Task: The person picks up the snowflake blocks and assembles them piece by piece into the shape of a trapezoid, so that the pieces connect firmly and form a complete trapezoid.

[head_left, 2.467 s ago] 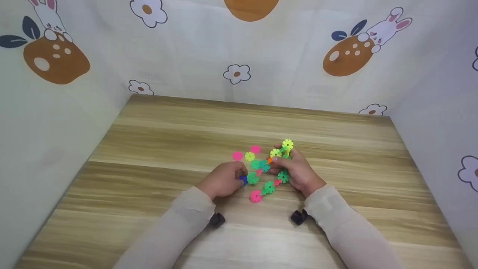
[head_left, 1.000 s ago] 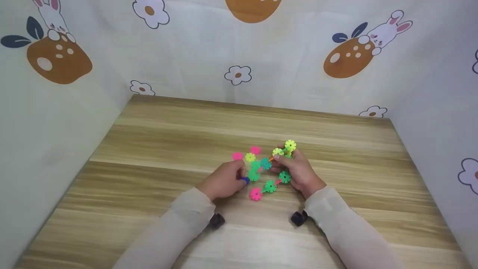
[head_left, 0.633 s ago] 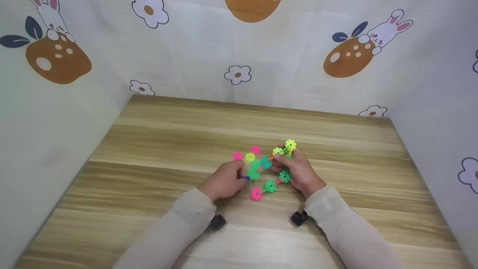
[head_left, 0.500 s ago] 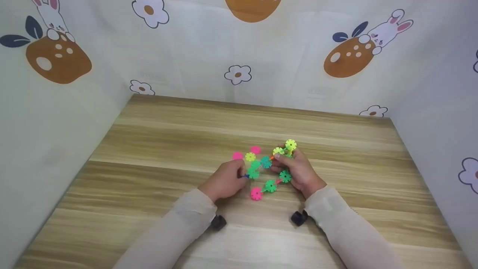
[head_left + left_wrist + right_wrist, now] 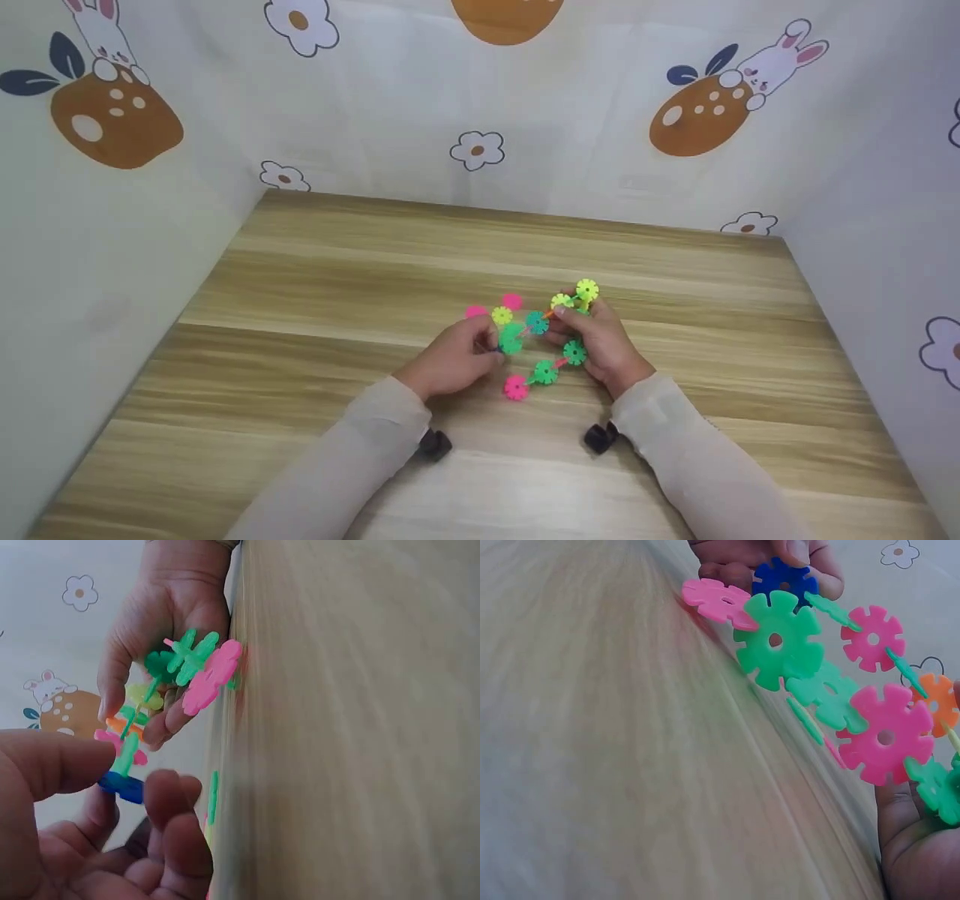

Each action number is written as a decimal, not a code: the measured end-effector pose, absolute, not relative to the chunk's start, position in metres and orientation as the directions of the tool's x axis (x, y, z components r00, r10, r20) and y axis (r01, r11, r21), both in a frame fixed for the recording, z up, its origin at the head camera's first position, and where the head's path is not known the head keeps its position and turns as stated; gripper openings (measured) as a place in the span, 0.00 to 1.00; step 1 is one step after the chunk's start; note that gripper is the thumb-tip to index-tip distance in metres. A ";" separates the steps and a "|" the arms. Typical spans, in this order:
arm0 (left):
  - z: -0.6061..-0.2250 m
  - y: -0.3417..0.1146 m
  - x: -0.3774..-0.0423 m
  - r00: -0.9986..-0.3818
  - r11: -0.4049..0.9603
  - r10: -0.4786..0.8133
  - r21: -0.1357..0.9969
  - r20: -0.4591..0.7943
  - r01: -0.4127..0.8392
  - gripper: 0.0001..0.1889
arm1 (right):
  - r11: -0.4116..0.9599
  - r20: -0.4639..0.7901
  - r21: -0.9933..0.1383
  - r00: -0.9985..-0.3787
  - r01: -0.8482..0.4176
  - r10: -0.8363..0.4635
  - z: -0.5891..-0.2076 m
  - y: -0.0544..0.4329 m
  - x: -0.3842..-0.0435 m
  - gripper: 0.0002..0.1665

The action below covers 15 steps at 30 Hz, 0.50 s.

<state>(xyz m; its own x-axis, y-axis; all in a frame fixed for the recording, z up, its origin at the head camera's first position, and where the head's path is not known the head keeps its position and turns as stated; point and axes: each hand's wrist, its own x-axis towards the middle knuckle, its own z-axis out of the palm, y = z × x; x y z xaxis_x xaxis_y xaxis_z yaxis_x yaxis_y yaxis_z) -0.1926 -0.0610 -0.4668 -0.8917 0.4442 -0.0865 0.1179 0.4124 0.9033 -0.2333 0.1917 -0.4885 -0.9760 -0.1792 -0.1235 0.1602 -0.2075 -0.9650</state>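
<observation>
My right hand (image 5: 604, 341) holds a bent chain of interlocking snowflake discs, its thumb near the orange disc (image 5: 934, 697). Yellow discs (image 5: 587, 290) rise at the chain's far end, and one branch runs down toward me to a pink disc (image 5: 516, 388). The other branch leads left through a teal disc (image 5: 537, 323) to a green disc (image 5: 511, 340). My left hand (image 5: 454, 360) pinches a blue disc (image 5: 769, 581) between thumb and fingers. In both wrist views the blue disc meets the edge of that green disc; fingers mostly hide it in the head view.
Loose discs lie on the wooden table (image 5: 360, 285) just beyond my left hand: a pink disc (image 5: 512, 301), another pink disc (image 5: 476, 311) and a yellow disc (image 5: 502, 315). Patterned cloth walls (image 5: 390, 97) enclose the table's back and sides. Black wrist cameras (image 5: 600, 438) hang under both sleeves.
The blue disc has turned edge-on and gone deeper behind the left fingers. The green disc beside it has risen away from me, and the held chain has shifted slightly up and right.
</observation>
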 end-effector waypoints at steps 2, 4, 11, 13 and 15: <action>-0.467 -0.062 -0.193 -0.873 0.402 0.480 0.906 -0.089 0.128 0.11 | -0.206 -0.127 -0.965 -0.976 0.163 -0.178 -0.489 0.192 -0.234 0.18; -0.467 -0.063 -0.194 -0.854 0.393 0.512 0.910 -0.095 0.134 0.19 | -0.206 -0.131 -0.964 -0.975 0.167 -0.180 -0.489 0.193 -0.234 0.18; -0.467 -0.063 -0.194 -0.834 0.397 0.543 0.904 -0.093 0.157 0.28 | -0.202 -0.126 -0.965 -0.970 0.169 -0.208 -0.489 0.193 -0.234 0.21; -0.467 -0.063 -0.194 -0.833 0.393 0.546 0.906 -0.090 0.159 0.25 | -0.196 -0.127 -0.966 -0.969 0.169 -0.210 -0.489 0.193 -0.234 0.22; -0.467 -0.062 -0.193 -0.832 0.385 0.546 0.910 -0.092 0.152 0.25 | -0.193 -0.131 -0.966 -0.970 0.171 -0.206 -0.488 0.193 -0.234 0.21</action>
